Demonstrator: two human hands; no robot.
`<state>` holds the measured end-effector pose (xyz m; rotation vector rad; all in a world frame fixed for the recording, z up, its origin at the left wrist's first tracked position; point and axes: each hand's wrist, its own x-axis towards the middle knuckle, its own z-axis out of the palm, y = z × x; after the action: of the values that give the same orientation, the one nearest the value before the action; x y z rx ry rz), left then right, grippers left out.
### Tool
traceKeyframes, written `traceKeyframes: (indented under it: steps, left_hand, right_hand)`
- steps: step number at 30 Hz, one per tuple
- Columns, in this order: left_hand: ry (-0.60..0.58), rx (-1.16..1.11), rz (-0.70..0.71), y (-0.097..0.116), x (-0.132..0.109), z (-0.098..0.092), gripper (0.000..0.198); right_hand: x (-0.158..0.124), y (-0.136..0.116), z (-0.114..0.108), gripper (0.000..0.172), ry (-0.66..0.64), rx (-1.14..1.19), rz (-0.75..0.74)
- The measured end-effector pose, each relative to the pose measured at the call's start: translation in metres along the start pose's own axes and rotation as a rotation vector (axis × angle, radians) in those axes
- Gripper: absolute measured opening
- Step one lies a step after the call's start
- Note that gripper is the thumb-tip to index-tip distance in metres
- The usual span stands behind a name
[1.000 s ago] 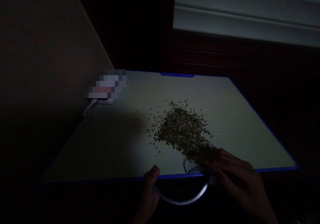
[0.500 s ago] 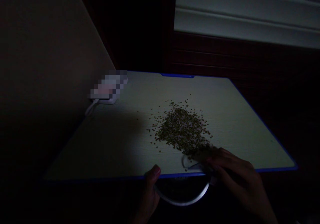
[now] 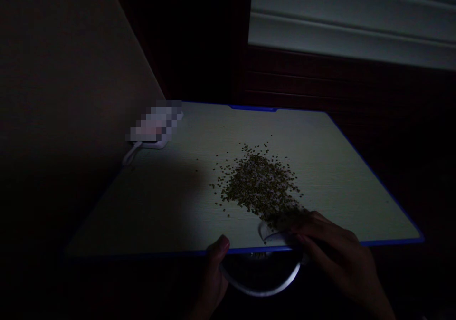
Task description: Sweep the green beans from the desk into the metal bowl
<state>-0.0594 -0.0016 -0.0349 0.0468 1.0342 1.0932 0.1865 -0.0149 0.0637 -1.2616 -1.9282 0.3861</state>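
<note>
A pile of small greenish-brown seeds or beans (image 3: 258,182) lies on a pale board (image 3: 342,168) with a blue rim. My right hand (image 3: 335,241) is closed at the pile's near edge, pinching a thin, clear, curved piece (image 3: 272,234); its exact kind is unclear in the dark. Below the board's front edge shows the bright rim of a round metal bowl (image 3: 263,293), with a few seeds visible inside. My left hand (image 3: 215,272) is closed at the bowl's left side, its thumb over the board's blue edge. Its other fingers are mostly hidden.
At the board's back left corner lies a flat white device with a strap, probably a phone (image 3: 158,125), partly pixelated. A wall (image 3: 71,63) rises on the left, and dark wood panelling (image 3: 302,77) stands behind the board. The surroundings are very dim.
My right hand has shifted very slightly at the pile's near edge, and the clear piece is tilted a little differently. A few seeds show more plainly in the bowl. The left hand stays put.
</note>
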Motion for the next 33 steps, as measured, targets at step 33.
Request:
traceKeyframes:
  steps: [33]
  left_hand:
    - [0.068,0.094,0.108,0.006,-0.006,0.011,0.025]
  right_hand:
    - [-0.001,0.002,0.002,0.018,0.104,0.073,0.136]
